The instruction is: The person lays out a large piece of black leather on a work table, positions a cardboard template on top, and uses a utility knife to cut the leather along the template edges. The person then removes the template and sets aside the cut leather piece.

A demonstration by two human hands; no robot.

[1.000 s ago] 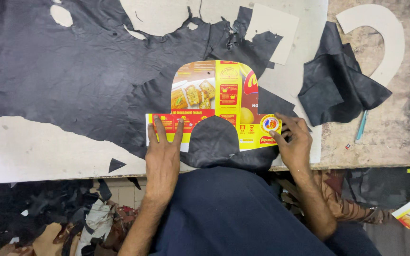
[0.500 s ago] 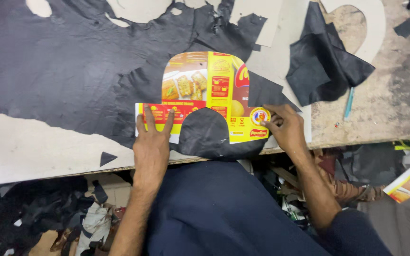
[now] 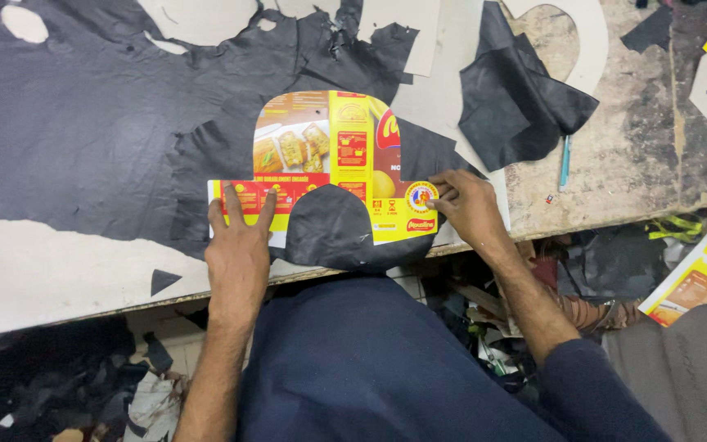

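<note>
A yellow and red printed cardboard template (image 3: 337, 155), arch-shaped with a curved cut-out at its bottom, lies flat on a large sheet of black leather (image 3: 100, 123) on the workbench. My left hand (image 3: 239, 245) presses flat on the template's lower left corner, fingers spread. My right hand (image 3: 468, 205) rests on the template's lower right corner, fingers bent against its edge. Black leather (image 3: 329, 233) shows through the cut-out between my hands.
A crumpled black leather piece (image 3: 517, 90) lies to the right, with a light blue pen (image 3: 565, 162) beside it. Pale card pieces (image 3: 583, 33) lie at the back. More printed card (image 3: 697, 274) and leather scraps (image 3: 59, 376) lie below the bench edge.
The view has shifted slightly. Both hands stay on the template's lower corners, holding it on the leather in much the same place.
</note>
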